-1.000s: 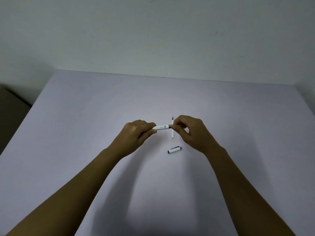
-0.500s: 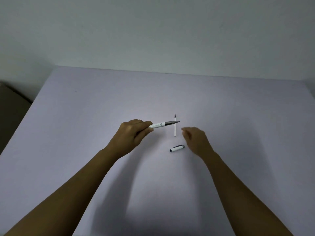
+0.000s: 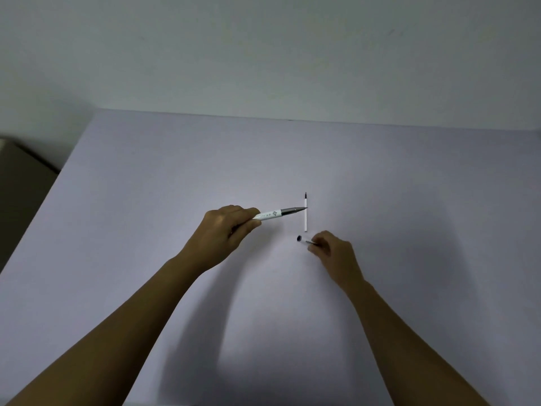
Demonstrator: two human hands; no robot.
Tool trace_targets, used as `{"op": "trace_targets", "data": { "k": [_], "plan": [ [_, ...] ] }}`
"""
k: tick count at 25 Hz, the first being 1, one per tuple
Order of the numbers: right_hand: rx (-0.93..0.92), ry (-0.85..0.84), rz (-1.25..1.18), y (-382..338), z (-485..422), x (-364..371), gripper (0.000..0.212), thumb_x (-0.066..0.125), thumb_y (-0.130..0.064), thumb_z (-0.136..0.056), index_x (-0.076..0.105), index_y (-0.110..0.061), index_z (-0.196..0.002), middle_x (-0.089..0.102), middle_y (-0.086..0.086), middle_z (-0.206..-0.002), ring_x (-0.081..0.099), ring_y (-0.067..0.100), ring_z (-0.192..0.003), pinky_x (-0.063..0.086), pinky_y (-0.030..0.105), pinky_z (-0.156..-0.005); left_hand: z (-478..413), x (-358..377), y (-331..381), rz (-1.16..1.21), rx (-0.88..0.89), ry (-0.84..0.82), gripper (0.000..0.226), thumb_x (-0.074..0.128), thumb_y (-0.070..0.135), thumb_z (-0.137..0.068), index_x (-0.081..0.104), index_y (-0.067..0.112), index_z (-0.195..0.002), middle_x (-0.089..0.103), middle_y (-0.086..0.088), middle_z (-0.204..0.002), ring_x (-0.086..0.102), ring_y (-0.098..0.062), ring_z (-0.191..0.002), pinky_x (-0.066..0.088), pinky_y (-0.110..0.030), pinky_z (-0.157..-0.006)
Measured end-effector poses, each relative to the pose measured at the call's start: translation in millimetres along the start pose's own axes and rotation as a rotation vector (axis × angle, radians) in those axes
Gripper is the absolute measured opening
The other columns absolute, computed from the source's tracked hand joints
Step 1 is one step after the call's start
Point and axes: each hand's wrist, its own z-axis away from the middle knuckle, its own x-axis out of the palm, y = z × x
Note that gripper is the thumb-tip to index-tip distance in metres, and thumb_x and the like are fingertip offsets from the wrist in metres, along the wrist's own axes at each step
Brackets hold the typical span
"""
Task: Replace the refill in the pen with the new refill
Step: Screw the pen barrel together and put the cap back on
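Observation:
My left hand (image 3: 225, 232) grips a white pen (image 3: 275, 213) by its rear half. The pen's grey tip section points right and hovers above the table. A thin white refill (image 3: 305, 215) with a dark tip lies flat just beyond the pen's point, running away from me. My right hand (image 3: 333, 253) is low at the table, with its fingers closed around the pen cap (image 3: 304, 240). The cap's dark end pokes out to the left of the fingers.
The work surface is a pale lilac table (image 3: 146, 200) against a plain wall. Its left edge drops off to a dark area (image 3: 20, 183). Nothing else lies on it.
My right hand let go of the pen's tip end, dropped toward me and closed on the cap. My left hand kept hold of the pen, which now points freely to the right.

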Motion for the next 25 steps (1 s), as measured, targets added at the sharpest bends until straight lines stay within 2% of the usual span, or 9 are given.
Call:
{"op": "trace_targets", "data": {
  "k": [1,3,6,10,12,16,22,24,25],
  "plan": [
    [0.007,0.063,-0.142,-6.8,-1.0,-5.2,0.007,0.066,-0.015,-0.084,0.066,-0.011,-0.09,0.067,0.002,-0.081,0.061,0.011,-0.073,0.042,0.005,-0.064,-0.4,0.2,-1.2,-0.003,0.003,-0.004,0.017,0.052,0.021,-0.089,0.064,0.01,-0.092,0.052,-0.008,-0.056,0.038,-0.015,-0.059,0.032,-0.024,-0.054],
    [0.004,0.122,-0.344,-19.5,-5.9,-16.9,0.011,0.06,-0.014,-0.089,0.066,-0.021,-0.094,0.066,-0.002,-0.088,0.057,-0.004,-0.073,0.043,0.003,-0.065,-1.2,1.4,-4.2,-0.018,0.007,-0.02,0.014,0.054,0.018,-0.09,0.064,0.01,-0.092,0.052,-0.007,-0.057,0.038,-0.016,-0.058,0.032,-0.025,-0.054],
    [-0.029,0.086,-0.45,-36.1,-12.4,-35.3,0.018,0.05,-0.015,-0.094,0.061,-0.029,-0.099,0.062,-0.01,-0.089,0.051,-0.001,-0.071,0.04,0.012,-0.066,-2.9,3.7,-7.0,-0.05,0.001,-0.037,0.009,0.056,0.014,-0.092,0.064,0.01,-0.09,0.045,0.001,-0.056,0.038,-0.015,-0.054,0.029,-0.022,-0.053],
    [-0.104,0.058,-0.448,-47.4,-14.7,-47.2,0.027,0.046,-0.015,-0.096,0.058,-0.039,-0.096,0.061,-0.016,-0.094,0.052,-0.001,-0.075,0.041,0.014,-0.07,-5.9,6.2,-4.3,-0.052,0.01,-0.033,0.009,0.056,0.014,-0.091,0.063,0.009,-0.088,0.044,0.002,-0.056,0.039,-0.017,-0.053,0.03,-0.023,-0.053],
    [-0.121,0.048,-0.446,-51.2,-15.3,-47.3,0.028,0.046,-0.013,-0.096,0.058,-0.038,-0.097,0.061,-0.015,-0.097,0.053,-0.003,-0.077,0.041,0.012,-0.071,-6.8,6.7,-3.8,-0.051,0.006,-0.032,0.008,0.057,0.013,-0.091,0.064,0.01,-0.09,0.044,0.002,-0.056,0.04,-0.017,-0.054,0.032,-0.025,-0.053],
    [-0.166,0.046,-0.394,-52.5,-16.5,-48.9,0.021,0.047,-0.01,-0.095,0.061,-0.024,-0.102,0.061,-0.015,-0.095,0.051,-0.006,-0.07,0.038,0.006,-0.064,-8.2,5.7,-6.5,-0.07,0.004,-0.048,0.008,0.056,0.015,-0.091,0.064,0.011,-0.089,0.043,0.003,-0.057,0.039,-0.016,-0.055,0.031,-0.024,-0.053],
    [-0.261,-0.032,-0.218,-60.7,-18.7,-54.0,0.018,0.052,-0.01,-0.092,0.066,-0.016,-0.102,0.062,0.005,-0.088,0.05,-0.002,-0.07,0.037,0.006,-0.064,-8.4,5.4,-7.7,-0.087,0.046,-0.077,0.008,0.057,0.013,-0.09,0.064,0.01,-0.09,0.044,0.002,-0.058,0.04,-0.018,-0.055,0.033,-0.026,-0.054],
    [-0.253,-0.059,-0.259,-65.1,-18.2,-51.6,0.018,0.054,-0.011,-0.091,0.066,-0.016,-0.104,0.063,0.001,-0.084,0.051,-0.003,-0.065,0.038,0.005,-0.06,-9.6,7.1,-6.7,-0.079,0.049,-0.083,0.008,0.057,0.013,-0.09,0.064,0.01,-0.09,0.046,0.0,-0.057,0.04,-0.018,-0.055,0.032,-0.025,-0.054],
    [-0.235,-0.064,-0.284,-67.3,-18.0,-49.2,0.017,0.055,-0.013,-0.091,0.066,-0.016,-0.104,0.063,-0.007,-0.079,0.051,-0.003,-0.061,0.038,0.006,-0.057,-10.3,7.9,-6.3,-0.077,0.048,-0.08,0.008,0.058,0.013,-0.09,0.065,0.009,-0.09,0.047,-0.002,-0.057,0.041,-0.018,-0.055,0.033,-0.026,-0.054]
  ]
}}
